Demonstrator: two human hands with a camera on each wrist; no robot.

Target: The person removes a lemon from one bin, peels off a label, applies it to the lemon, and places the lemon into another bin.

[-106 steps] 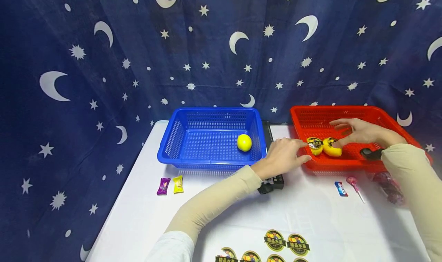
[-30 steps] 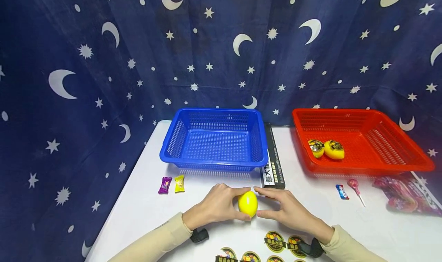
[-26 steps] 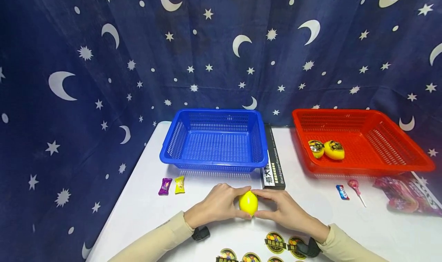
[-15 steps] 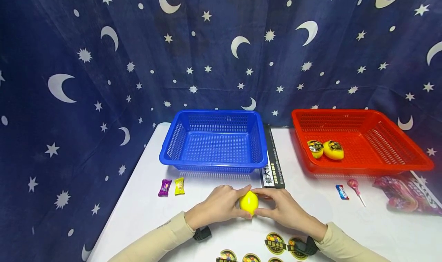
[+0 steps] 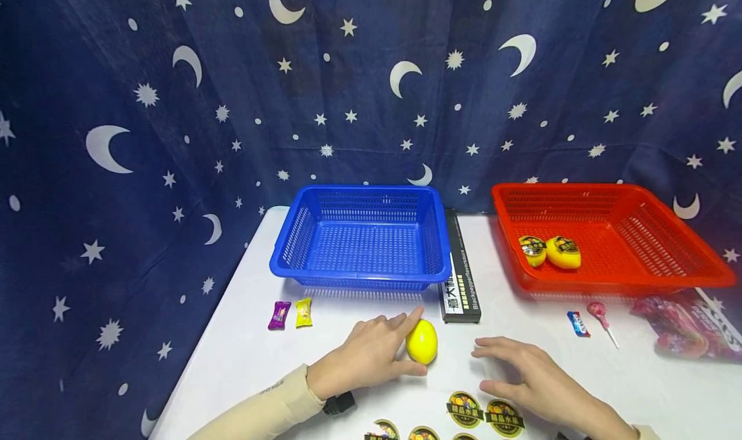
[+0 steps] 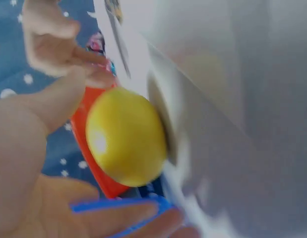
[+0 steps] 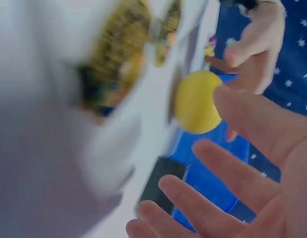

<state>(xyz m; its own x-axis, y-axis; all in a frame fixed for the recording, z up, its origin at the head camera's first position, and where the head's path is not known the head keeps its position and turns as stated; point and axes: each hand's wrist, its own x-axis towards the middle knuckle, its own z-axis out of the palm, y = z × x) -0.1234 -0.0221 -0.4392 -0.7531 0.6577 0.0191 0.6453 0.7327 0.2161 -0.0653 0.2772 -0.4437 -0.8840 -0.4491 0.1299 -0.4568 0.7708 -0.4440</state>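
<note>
A plain yellow lemon (image 5: 422,341) rests on the white table in the head view, with no label on the side that shows. My left hand (image 5: 371,353) is right beside it, index finger and thumb spread along its left side. The left wrist view shows the lemon (image 6: 126,136) between thumb and fingers, not gripped. My right hand (image 5: 536,382) is well apart to the right, fingers loosely bent and holding nothing. Round black-and-gold fruit stickers (image 5: 464,409) lie at the near edge, close to the right hand; some are cut off by the frame.
A blue basket (image 5: 359,276) stands behind. In the red basket (image 5: 626,285) at the right are two stickered lemons (image 5: 563,253). A black box (image 5: 460,292) lies between the baskets. Small candies (image 5: 279,315), a lollipop (image 5: 599,314) and a pink bag (image 5: 690,330) lie around.
Earlier, one lemon was in the blue basket; it then came to the table between both hands. Since half a second ago, my right hand has left it and moved right; my left hand's hold has loosened.
</note>
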